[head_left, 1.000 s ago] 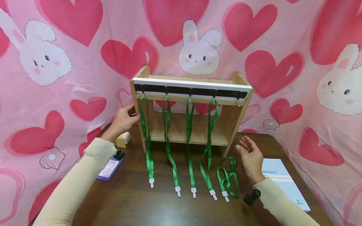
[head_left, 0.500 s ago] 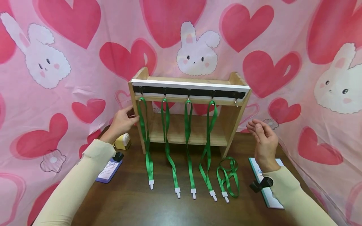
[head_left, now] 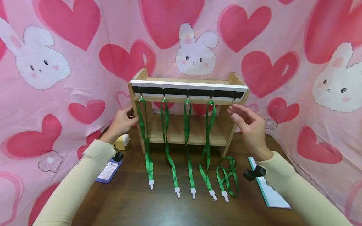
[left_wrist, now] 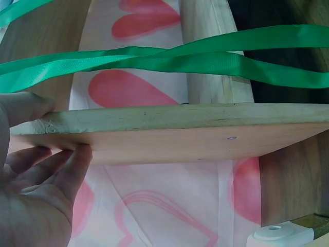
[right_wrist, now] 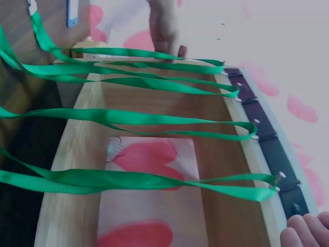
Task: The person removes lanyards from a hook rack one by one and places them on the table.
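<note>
A small wooden shelf (head_left: 183, 130) stands on the table, with a black strip of hooks (head_left: 175, 92) along its upper front. Several green lanyards (head_left: 187, 124) hang from the hooks, white clips at their lower ends. My left hand (head_left: 122, 121) grips the shelf's left side panel (left_wrist: 169, 121), thumb on one face and fingers on the other. Beside the rightmost hook (head_left: 234, 101), which carries no lanyard, my right hand (head_left: 250, 127) is raised with loosely bent fingers (right_wrist: 303, 231) and holds nothing. Another green lanyard (head_left: 224, 194) lies looped on the table below that hand.
A white pad with a teal edge (head_left: 272, 194) lies at the right, partly under my right forearm. Left of the shelf are a yellow-and-white object (head_left: 122, 142) and a purple-framed card (head_left: 108, 171). Pink printed cloth (head_left: 85, 72) encloses the table (head_left: 169, 213).
My right hand first swung right and up from beside the loose lanyard, then moved left to the rightmost hook. The pad at the right shifted and turned. The left hand keeps its hold.
</note>
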The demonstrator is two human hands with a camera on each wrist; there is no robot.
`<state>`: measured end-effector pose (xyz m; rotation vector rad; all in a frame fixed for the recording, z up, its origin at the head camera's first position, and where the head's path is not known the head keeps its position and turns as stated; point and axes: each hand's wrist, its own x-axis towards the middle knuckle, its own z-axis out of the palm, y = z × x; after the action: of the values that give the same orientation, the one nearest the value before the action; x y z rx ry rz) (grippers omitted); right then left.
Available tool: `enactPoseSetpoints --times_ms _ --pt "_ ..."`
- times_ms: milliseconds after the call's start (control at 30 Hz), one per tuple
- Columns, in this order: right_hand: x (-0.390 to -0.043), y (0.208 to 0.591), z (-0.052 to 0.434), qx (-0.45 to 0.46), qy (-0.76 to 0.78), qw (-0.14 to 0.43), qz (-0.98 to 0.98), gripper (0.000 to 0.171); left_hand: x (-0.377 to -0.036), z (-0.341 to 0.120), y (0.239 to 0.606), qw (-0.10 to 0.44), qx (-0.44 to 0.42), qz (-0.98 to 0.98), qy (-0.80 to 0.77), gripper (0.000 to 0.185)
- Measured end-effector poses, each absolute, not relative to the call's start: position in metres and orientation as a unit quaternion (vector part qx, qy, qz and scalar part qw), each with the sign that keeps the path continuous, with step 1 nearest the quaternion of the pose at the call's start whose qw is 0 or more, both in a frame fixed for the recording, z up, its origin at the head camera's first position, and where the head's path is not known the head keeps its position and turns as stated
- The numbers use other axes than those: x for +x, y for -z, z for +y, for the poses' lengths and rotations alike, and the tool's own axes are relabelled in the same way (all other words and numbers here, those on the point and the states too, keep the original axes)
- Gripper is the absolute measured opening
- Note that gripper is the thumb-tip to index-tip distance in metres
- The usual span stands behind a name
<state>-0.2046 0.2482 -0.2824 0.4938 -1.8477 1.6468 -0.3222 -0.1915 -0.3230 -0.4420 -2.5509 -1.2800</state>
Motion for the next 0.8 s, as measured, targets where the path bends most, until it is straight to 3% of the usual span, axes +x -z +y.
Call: enactPoseSetpoints --times_ms 167,400,800 --pt "-0.219 0.286 0.234 0.179 -0.593 0.276 -0.735 0.04 -0.322 -0.191 0.324 0.13 -0.156 -0.878 0.434 0.047" --pt "-0.233 0.289 0.216 0.164 -0.569 0.279 -0.756 0.043 -0.324 -0.19 0.325 0.137 -0.156 -0.88 0.427 0.045" --pt "-0.245 0.292 0.195 0.099 -0.666 0.23 -0.702 0.04 -0.323 -0.191 0.324 0.135 -0.152 -0.878 0.433 0.047"
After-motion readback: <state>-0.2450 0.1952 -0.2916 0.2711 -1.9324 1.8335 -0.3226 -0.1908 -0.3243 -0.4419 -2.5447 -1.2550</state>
